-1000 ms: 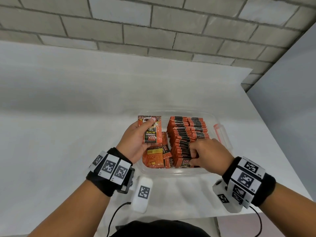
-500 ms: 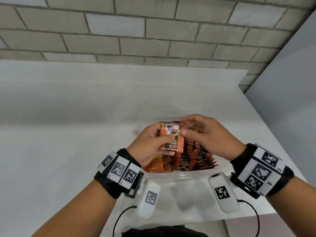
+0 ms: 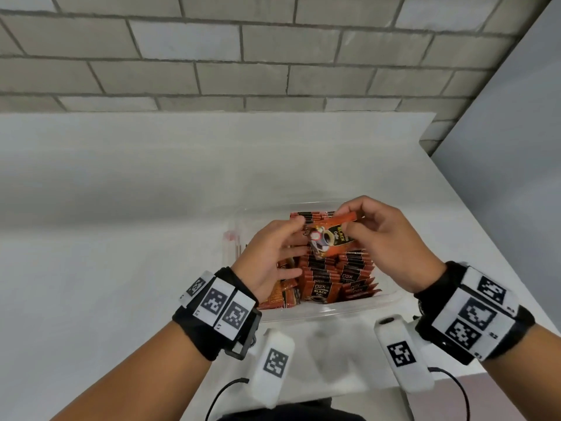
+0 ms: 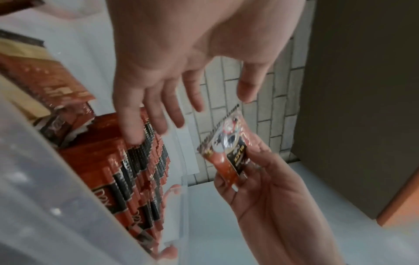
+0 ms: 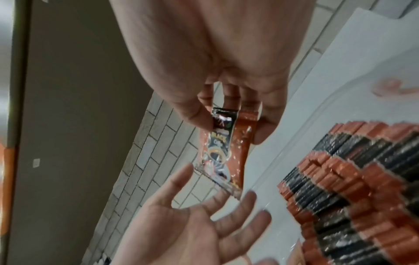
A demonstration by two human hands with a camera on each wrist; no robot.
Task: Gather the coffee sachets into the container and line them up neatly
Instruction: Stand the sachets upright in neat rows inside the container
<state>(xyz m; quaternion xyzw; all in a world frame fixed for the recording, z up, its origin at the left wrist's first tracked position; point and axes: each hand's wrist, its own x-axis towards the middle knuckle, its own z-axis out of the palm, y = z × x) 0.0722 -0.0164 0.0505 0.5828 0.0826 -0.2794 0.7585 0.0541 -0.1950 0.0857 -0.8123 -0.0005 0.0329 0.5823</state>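
Observation:
A clear plastic container [image 3: 334, 309] stands on the white table, near the front edge. Rows of orange-and-black coffee sachets [image 3: 334, 275] stand lined up on edge in it, and a few loose sachets [image 3: 282, 296] lie flat at its left side. My right hand [image 3: 385, 238] pinches one sachet [image 3: 331, 238] by its upper end and holds it above the rows. In the right wrist view thumb and fingers clamp this sachet [image 5: 226, 143]. My left hand [image 3: 273, 256] is open beside the sachet's lower end, its fingers [image 4: 158, 111] straight and spread, gripping nothing.
The white table [image 3: 121, 238] extends left and back to a grey brick wall [image 3: 273, 56]. Its right edge runs close to the container, beside a grey panel [image 3: 501, 177]. A reddish latch [image 3: 232, 238] sits on the container's left wall.
The sachet passed from my left hand to my right. My right hand rose from the rows to take it, and my left hand let go and opened.

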